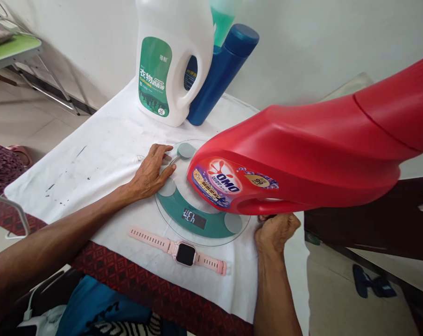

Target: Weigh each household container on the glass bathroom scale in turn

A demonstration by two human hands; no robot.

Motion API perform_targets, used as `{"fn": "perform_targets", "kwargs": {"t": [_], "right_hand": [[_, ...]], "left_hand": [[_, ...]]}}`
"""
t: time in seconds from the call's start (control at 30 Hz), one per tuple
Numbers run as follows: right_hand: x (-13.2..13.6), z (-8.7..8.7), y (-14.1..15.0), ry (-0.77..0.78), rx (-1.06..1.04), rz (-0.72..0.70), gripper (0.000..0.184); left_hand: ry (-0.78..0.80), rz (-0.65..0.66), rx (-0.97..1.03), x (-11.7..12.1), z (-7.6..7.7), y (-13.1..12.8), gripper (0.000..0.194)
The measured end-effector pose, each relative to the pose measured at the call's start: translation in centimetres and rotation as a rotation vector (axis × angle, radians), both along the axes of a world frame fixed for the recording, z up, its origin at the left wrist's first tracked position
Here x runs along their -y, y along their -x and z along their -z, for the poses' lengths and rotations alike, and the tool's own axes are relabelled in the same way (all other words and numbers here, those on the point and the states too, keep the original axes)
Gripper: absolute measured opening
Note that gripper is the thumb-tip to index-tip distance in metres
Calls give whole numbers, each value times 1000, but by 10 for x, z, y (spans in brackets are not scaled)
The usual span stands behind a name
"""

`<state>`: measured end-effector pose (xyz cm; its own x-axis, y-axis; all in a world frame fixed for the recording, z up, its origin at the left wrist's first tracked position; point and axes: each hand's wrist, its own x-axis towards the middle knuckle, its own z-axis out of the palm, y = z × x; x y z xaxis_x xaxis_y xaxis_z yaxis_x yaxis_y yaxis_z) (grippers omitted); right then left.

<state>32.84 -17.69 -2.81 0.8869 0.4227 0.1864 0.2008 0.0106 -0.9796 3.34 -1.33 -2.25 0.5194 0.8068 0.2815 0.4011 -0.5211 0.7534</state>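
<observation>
A red OMO detergent bottle (302,149) stands on a round glass scale (172,210) with a teal band, hiding much of it. The scale's lit display (193,218) shows digits that appear upside down. At the scale's left rim rests my left hand (151,172), fingers apart and touching the glass edge. My right hand (277,231) is curled into a fist beside the scale's right side, just below the bottle in view. Its fingertips are partly hidden, so I cannot tell whether anything is in it. A pink-strapped watch (185,254) lies in front of the scale.
Behind the scale stand a white jug (176,70) with a green label and a blue bottle (216,79). A green-filled container (222,23) shows behind them. White cloth (81,177) covers the table. Dark slippers (372,282) lie on the floor at right.
</observation>
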Motion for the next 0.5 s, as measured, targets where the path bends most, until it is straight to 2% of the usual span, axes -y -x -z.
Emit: {"fn": "perform_targets", "kwargs": {"t": [0.17,0.5], "right_hand": [[2,4,-2,16,27,-10,50],[4,8,-3,48,61,-20,53]], "left_hand": [[2,13,-1,0,-1,0,40],[5,14,7,0,-1,0,39]]}}
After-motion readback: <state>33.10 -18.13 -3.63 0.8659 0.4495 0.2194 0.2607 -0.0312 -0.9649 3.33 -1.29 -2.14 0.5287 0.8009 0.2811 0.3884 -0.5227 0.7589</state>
